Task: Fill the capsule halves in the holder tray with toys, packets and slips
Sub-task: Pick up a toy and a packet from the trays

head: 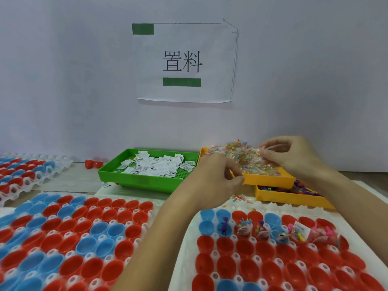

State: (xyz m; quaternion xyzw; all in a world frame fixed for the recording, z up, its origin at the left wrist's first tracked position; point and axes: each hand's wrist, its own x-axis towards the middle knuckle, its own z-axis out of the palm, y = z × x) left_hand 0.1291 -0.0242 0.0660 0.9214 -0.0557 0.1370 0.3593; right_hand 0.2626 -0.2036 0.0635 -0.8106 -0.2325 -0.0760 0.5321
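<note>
Both hands are over the upper yellow tray [270, 180], which is heaped with clear packets of coloured beads [241, 153]. My left hand [216, 175] has curled fingers pinching at the packets on the tray's near left edge. My right hand [291, 155] grips packets at the pile's right side. Below lies the white holder tray [189, 238] with red and blue capsule halves [243, 246]. Several halves in its top rows hold small toys [223, 225] and packets [300, 229].
A green tray [134, 179] of white paper slips stands left of the yellow one. A lower yellow tray [294, 199] holds dark toys. Another holder tray of capsule halves [69, 234] lies left, a third [25, 173] at far left. A paper sign [184, 61] hangs on the wall.
</note>
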